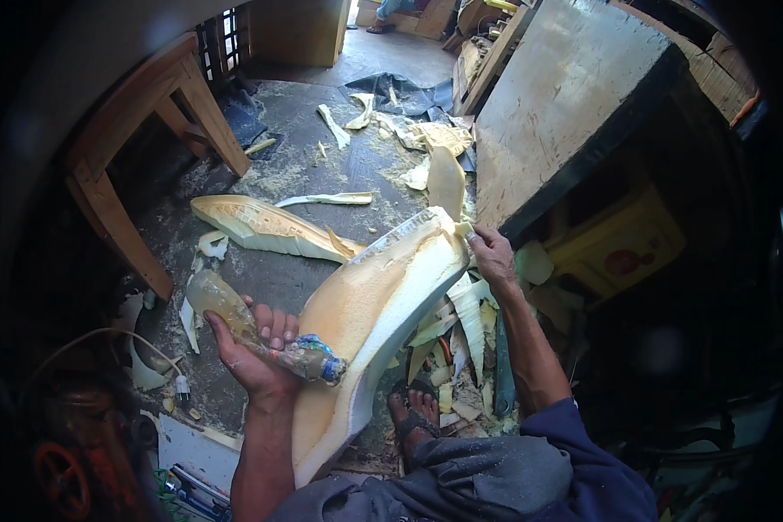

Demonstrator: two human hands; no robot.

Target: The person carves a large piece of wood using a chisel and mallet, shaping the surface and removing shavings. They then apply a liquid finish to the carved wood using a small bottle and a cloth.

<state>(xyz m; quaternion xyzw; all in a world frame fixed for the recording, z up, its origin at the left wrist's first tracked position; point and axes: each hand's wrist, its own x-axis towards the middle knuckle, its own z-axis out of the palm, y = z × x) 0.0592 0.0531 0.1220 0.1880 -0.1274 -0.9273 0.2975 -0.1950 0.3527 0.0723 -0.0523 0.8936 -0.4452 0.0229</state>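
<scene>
My left hand (265, 352) is wrapped round a clear plastic bottle (226, 304) with cloudy yellowish contents. The bottle lies tilted, its blue-capped neck (329, 367) pointing right, over a long curved piece of cream foam (370, 296). This foam slants from my lap away to the right; its top is tan and its sides are paler. At its far end my right hand (493, 259) pinches a small yellowish foam scrap (464, 229) against the edge. The fingertips there are partly hidden.
Another long foam piece (265, 226) lies on the floor beyond, among scattered offcuts (435, 139). A wooden stool frame (113, 165) stands left; a large worn panel (565, 104) leans right. A cord with a plug (181, 387) lies lower left. Foam strips (465, 331) pile beside my sandalled foot.
</scene>
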